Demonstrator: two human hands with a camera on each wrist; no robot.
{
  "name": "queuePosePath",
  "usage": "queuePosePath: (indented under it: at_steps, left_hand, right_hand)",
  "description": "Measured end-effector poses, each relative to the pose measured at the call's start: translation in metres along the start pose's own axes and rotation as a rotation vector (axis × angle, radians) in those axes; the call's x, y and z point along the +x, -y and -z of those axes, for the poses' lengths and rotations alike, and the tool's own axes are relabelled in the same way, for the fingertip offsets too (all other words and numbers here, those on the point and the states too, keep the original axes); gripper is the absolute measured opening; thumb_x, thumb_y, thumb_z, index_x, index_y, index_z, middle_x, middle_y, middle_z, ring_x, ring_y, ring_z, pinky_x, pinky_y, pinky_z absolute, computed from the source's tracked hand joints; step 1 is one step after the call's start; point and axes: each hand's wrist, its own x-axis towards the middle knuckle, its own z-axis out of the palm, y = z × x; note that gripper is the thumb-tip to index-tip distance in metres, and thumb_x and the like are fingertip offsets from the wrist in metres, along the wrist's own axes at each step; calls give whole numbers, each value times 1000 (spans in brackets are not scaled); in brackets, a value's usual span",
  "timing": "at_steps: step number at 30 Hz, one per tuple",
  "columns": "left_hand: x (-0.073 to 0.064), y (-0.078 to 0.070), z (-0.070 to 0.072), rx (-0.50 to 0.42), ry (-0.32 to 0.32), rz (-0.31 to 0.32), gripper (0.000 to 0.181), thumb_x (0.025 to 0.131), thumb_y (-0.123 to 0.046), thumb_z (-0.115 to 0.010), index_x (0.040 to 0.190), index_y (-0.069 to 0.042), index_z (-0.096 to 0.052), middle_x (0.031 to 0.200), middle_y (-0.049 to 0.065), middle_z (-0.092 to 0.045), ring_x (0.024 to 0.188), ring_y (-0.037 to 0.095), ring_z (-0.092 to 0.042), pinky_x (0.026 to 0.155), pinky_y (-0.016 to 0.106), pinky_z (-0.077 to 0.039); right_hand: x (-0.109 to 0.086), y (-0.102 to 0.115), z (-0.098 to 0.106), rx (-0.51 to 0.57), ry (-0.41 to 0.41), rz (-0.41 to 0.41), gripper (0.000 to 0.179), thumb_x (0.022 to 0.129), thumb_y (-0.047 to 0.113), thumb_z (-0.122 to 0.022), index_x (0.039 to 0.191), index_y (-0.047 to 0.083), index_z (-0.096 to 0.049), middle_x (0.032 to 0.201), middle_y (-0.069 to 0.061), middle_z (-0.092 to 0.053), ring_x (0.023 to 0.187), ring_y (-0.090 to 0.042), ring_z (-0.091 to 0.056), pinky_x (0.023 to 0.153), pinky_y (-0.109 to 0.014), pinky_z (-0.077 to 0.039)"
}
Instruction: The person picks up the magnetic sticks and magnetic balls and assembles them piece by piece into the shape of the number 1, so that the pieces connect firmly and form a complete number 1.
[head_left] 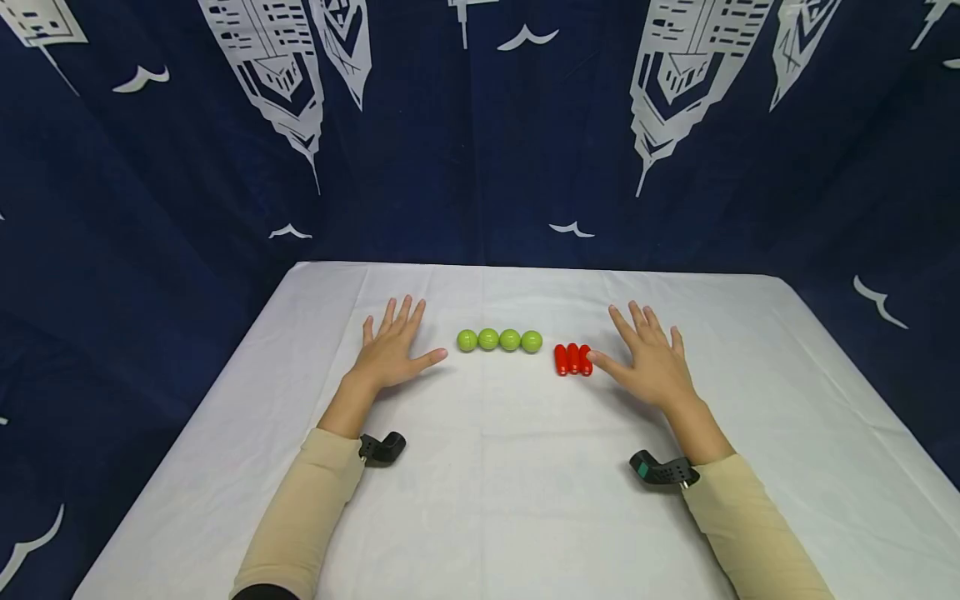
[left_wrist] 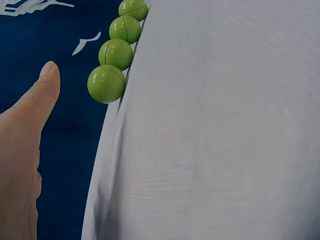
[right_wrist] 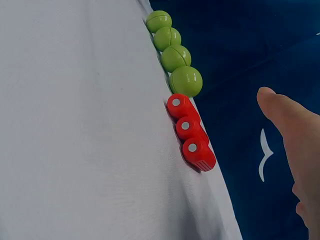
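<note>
Several shiny green balls (head_left: 488,338), each with a seam round it, sit in a row on the white tablecloth. To their right, three short red cylinders (head_left: 573,359) lie side by side; the right wrist view shows a pale round dot on the end of each red cylinder (right_wrist: 185,125). My left hand (head_left: 388,350) is spread left of the balls, holding nothing, its thumb (left_wrist: 45,92) apart from the nearest green ball (left_wrist: 106,84). Spread to the right of the cylinders is my right hand (head_left: 654,362), also holding nothing. Its thumb overlaps the rightmost cylinder in the head view but appears apart from it in the right wrist view.
A white cloth (head_left: 480,517) with fold creases covers the table. Behind it and along its sides hangs a dark blue curtain (head_left: 480,167) with white building and bird prints. Black wrist devices (head_left: 382,448) are worn on both wrists, by the beige sleeves (head_left: 300,508).
</note>
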Motion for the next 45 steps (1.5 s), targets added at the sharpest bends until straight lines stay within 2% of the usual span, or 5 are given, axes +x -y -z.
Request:
queuePosePath:
  at_steps: [8, 15, 22, 30, 45]
  left_hand:
    - [7, -7, -4, -92, 13, -80, 102, 85, -69, -58, 158, -20, -6, 162, 10, -5, 148, 33, -1, 113, 64, -4]
    - [16, -20, -8, -123, 24, -116, 85, 90, -53, -64, 156, -16, -24, 159, 11, -21, 147, 31, -13, 115, 60, -9]
    - [24, -33, -13, -168, 25, -155, 72, 90, -34, -71, 149, -9, -39, 150, 15, -40, 139, 31, -35, 114, 46, -28]
    - [32, -46, -21, -192, -13, -105, 63, 88, -27, -74, 143, -8, -48, 143, 12, -50, 133, 29, -44, 112, 41, -33]
    - [34, -52, -29, -244, -105, -102, 41, 89, -16, -73, 128, -5, -62, 126, 13, -62, 116, 26, -57, 100, 38, -46]
  right_hand:
    - [5, 10, -5, 265, -19, -81, 73, 97, 39, -57, 147, -6, -31, 150, -31, -30, 137, -48, -27, 109, -65, -23]
    - [8, 17, -19, 326, -32, -176, 59, 98, 32, -56, 136, -11, -44, 116, -26, -54, 103, -39, -53, 87, -51, -46]
    - [8, 22, -28, 295, -46, -173, 47, 96, 26, -59, 122, -13, -55, 89, -16, -53, 81, -30, -49, 69, -36, -40]
    - [8, 27, -31, 260, -50, -148, 36, 94, 17, -56, 115, -12, -58, 84, -15, -52, 76, -28, -48, 67, -37, -40]
    - [9, 30, -39, 232, -62, -127, 32, 89, 10, -55, 111, -12, -59, 76, -12, -49, 70, -27, -47, 64, -36, -40]
